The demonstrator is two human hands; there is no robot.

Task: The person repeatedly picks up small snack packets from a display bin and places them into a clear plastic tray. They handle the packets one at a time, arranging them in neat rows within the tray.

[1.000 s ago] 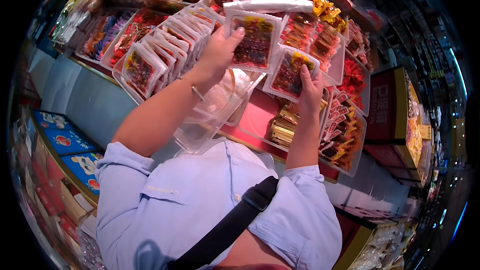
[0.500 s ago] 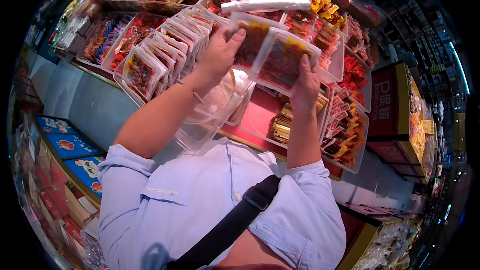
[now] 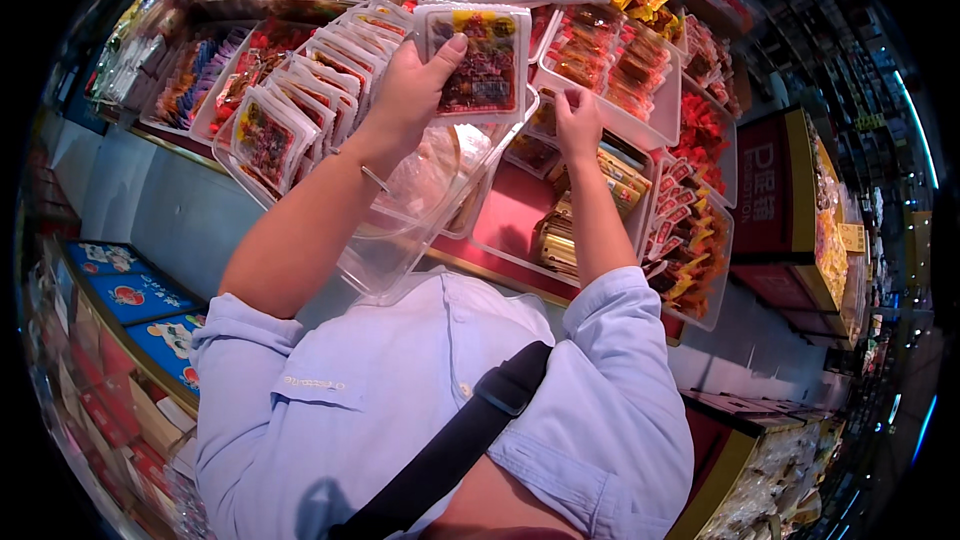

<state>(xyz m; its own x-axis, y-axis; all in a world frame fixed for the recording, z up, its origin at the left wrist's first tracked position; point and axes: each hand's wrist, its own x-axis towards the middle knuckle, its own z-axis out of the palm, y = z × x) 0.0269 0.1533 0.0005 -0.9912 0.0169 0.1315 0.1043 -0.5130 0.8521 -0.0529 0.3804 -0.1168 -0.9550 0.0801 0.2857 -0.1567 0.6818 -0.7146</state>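
My left hand grips a flat, square snack packet with a pale border, a yellow patch at the top and dark red contents, thumb pressed on its front. It hangs over the counter, tilted toward me. Whether a second packet lies behind it is hidden. My right hand is at the back of a clear tray, its fingers drawn together. Beside these fingers, dark-faced packets lie in the tray; whether the fingers pinch anything is too small to tell. Gold-wrapped packs fill the tray's right side.
A row of similar upright packets stands in a clear bin at the left. Nearer me is a clear plastic container. Bins of red-wrapped snacks and orange snacks lie behind and to the right. A red display stand is further right.
My right hand has let go of the packet held up in front of me and moved down and left to the tray. The packet in my left hand has turned more upright, facing me.
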